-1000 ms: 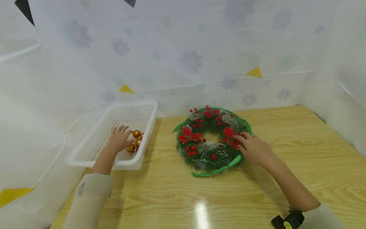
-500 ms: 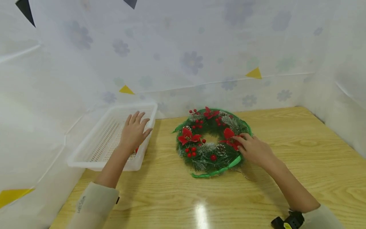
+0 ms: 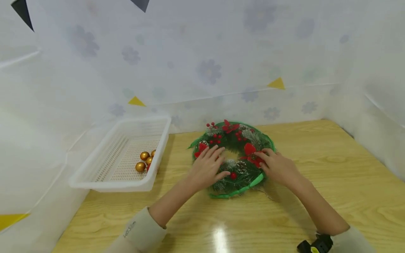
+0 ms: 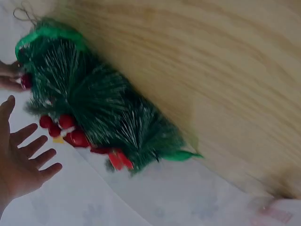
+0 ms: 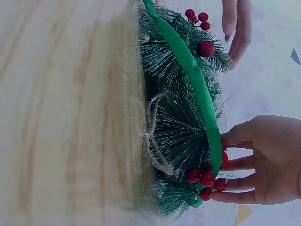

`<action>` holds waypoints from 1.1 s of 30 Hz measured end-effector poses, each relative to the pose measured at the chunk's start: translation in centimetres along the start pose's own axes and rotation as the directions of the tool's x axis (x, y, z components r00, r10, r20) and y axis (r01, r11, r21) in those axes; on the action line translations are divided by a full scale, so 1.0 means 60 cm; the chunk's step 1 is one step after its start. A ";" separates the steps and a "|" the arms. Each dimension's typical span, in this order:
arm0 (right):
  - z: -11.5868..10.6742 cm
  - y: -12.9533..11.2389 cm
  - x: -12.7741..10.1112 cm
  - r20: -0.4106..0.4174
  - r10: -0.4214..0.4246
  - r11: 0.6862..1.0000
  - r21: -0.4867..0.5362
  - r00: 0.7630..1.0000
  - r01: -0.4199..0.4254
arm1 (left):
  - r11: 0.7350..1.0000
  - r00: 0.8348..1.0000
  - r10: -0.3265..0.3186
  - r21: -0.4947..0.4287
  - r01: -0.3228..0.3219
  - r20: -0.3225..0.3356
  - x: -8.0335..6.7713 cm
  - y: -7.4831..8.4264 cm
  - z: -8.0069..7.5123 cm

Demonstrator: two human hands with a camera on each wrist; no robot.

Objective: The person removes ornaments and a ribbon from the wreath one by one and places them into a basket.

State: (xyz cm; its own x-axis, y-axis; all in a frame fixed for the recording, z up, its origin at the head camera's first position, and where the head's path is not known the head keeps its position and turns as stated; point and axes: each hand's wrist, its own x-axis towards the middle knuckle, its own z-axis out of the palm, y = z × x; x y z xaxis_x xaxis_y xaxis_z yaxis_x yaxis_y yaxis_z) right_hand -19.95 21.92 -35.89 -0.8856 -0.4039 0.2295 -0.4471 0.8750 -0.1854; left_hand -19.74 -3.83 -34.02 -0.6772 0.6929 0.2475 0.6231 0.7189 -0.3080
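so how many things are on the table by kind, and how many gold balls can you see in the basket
wreath: 1
white basket: 1
gold balls: 4 visible, the one by the basket wall partly hidden
total: 6
Both the left hand and the right hand are at the wreath.

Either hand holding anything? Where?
Nothing gripped. Left hand lies flat on the wreath's left side; right hand fingertips touch the red flower on its right side.
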 end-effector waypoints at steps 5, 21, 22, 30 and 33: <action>-0.005 0.000 -0.001 0.010 0.007 1.000 0.005 1.000 -0.007 | 0.997 0.985 0.056 0.035 -0.062 0.162 0.020 0.057 0.016; -0.010 0.063 0.127 -0.025 -0.259 0.955 0.146 0.966 0.260 | 0.978 0.987 0.121 0.158 -0.137 0.107 0.019 0.065 0.038; -0.007 0.069 0.134 0.001 -0.284 0.949 0.147 0.959 0.281 | 0.978 0.987 0.127 0.155 -0.141 0.102 0.019 0.065 0.039; -0.001 0.085 0.134 0.146 -0.331 0.943 0.090 0.932 0.321 | 0.984 0.980 0.169 0.040 -0.174 0.105 0.012 0.051 0.045; -0.003 0.084 0.122 0.162 -0.327 0.945 0.049 0.931 0.324 | 0.982 0.977 0.187 -0.024 -0.185 0.102 0.003 0.035 0.042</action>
State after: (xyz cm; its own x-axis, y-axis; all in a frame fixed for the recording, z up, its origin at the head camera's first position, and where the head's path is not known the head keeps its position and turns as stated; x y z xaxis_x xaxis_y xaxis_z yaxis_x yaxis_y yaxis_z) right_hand -28.66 23.42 -34.97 -0.6985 -0.7056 0.1195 -0.7153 0.6830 -0.1479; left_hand -19.55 -2.33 -36.92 -0.5852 0.8058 0.0904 0.7472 0.5792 -0.3260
